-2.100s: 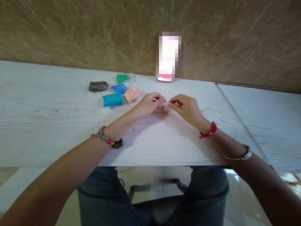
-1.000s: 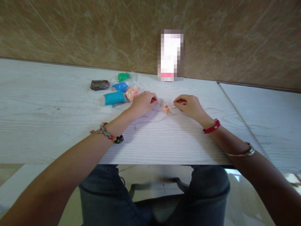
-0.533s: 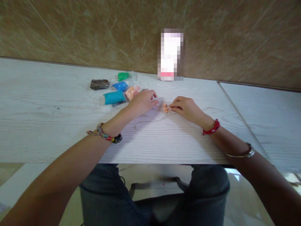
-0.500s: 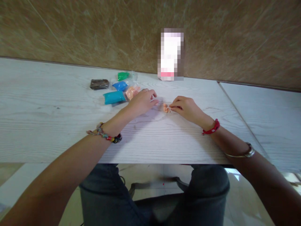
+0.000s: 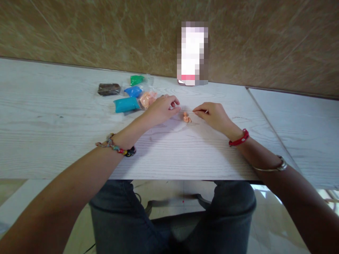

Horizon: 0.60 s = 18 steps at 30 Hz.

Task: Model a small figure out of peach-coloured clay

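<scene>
White wood-grained tabletop [image 5: 169,155] is spreading below me. Centrally, the peach clay piece [image 5: 186,118] is lying, long axis slanting far-left, rounded end pointing away. My left hand [image 5: 164,108] is gaping slightly; my right hand [image 5: 215,115] is pinching narrowly, contents unclear. Far left, coloured packets [image 5: 126,105] are resting.

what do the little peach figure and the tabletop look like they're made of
The peach figure looks like soft modelling clay with a matte finish, judging by its rounded, hand-shaped lumps. The tabletop looks like whitewashed wood, from the streaky grey grain, though a printed laminate would look the same.
</scene>
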Each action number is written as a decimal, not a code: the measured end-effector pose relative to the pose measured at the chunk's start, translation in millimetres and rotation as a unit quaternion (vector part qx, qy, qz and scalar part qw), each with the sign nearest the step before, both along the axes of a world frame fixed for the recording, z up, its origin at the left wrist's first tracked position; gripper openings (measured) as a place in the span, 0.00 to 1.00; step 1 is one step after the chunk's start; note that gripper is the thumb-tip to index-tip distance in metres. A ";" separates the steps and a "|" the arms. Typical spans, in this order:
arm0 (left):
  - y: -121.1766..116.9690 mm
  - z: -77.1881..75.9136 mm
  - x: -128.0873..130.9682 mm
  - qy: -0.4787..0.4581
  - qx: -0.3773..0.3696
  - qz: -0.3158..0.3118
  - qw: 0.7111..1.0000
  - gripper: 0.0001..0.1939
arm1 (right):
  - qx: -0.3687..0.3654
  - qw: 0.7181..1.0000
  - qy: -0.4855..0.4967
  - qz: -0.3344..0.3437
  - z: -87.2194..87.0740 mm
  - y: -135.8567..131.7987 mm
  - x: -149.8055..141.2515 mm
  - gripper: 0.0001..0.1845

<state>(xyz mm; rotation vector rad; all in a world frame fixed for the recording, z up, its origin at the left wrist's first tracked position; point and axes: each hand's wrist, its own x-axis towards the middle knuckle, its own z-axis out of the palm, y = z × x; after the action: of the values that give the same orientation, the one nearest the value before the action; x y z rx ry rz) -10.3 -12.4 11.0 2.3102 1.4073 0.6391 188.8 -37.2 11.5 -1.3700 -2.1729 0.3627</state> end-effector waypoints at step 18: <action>1.6 -1.0 -0.6 0.008 -0.007 -0.013 1.000 0.12 | 0.045 0.995 -0.082 0.025 -7.0 1.1 7.0 0.09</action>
<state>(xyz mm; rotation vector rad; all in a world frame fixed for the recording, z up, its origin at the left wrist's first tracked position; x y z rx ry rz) -10.9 -10.7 9.9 2.3237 1.3820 0.6022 195.8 -36.1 4.5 -1.3389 -2.3301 0.1744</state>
